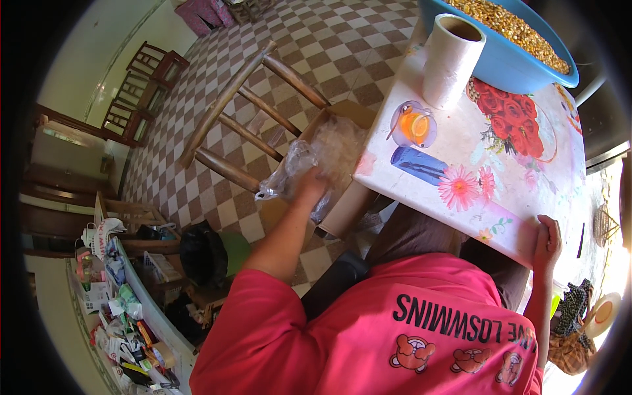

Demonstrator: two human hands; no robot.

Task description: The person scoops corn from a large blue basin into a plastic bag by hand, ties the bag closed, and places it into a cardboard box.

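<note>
My left hand (312, 186) reaches down into a cardboard box (345, 210) on the left of the table. It touches crumpled clear plastic bags (340, 145); its fingers are partly hidden, so I cannot tell whether they grip. One bunched clear plastic bag (291, 165) spills over the box's side by my hand. My right hand (547, 242) rests at the near edge of the table (498, 197), fingers loosely bent, nothing seen in it. The table has a flowered covering. Upright on it stands a roll of clear plastic bags or film (452, 64) around a brown cardboard core.
A blue basin (523, 64) of corn kernels (513, 32) stands at the table's far end. Just beyond the box is a wooden chair or stool frame (222, 108). At lower left, a cluttered counter (168, 306) holds a tape roll (163, 354). Wooden chairs (143, 94) line the wall.
</note>
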